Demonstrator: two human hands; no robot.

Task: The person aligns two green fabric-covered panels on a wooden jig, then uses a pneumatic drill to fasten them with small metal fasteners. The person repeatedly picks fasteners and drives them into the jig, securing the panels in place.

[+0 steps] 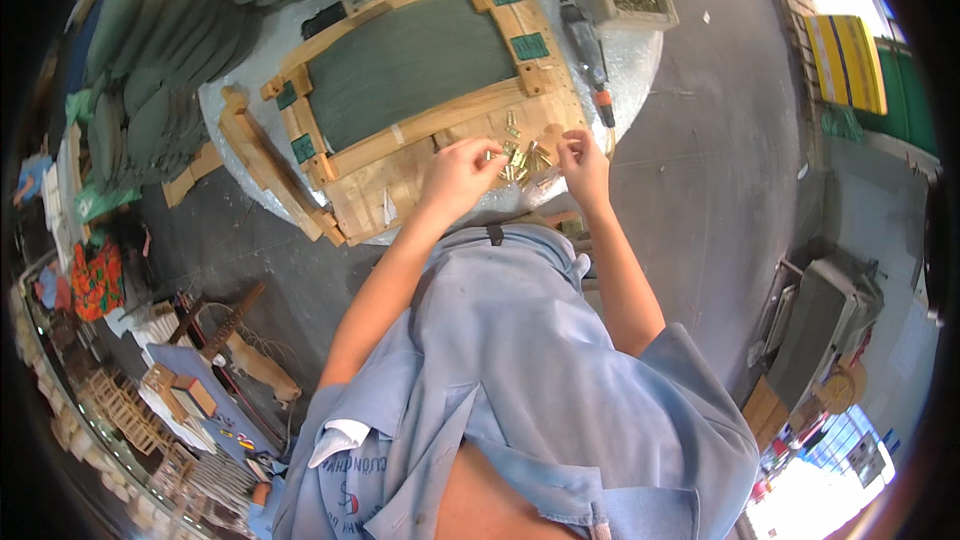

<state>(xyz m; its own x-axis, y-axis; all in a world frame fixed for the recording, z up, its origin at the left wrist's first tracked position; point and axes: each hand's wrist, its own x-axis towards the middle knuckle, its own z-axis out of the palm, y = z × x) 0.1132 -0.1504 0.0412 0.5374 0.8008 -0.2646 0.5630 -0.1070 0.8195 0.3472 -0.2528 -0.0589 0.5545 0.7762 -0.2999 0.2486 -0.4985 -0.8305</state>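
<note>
My left hand (462, 178) is closed in a pinch, with a small brass-coloured fitting (490, 155) at its fingertips. To its right, my right hand (584, 168) has its fingers curled together; whatever they hold, if anything, is too small to make out. Between both hands lies a loose pile of brass-coloured fittings (519, 162) on a wooden board (430, 157). Just beyond, a wooden frame (405, 130) surrounds a dark green padded panel (410, 65). Green pads (529, 46) sit on the frame's corners.
A power screwdriver (584, 40) lies right of the frame, below a box (668, 18) of small metal pieces. Curved wooden parts (262, 155) rest at the left. Stacked green cushions (160, 40) stand at the far left. A yellow block (845, 64) is at the right.
</note>
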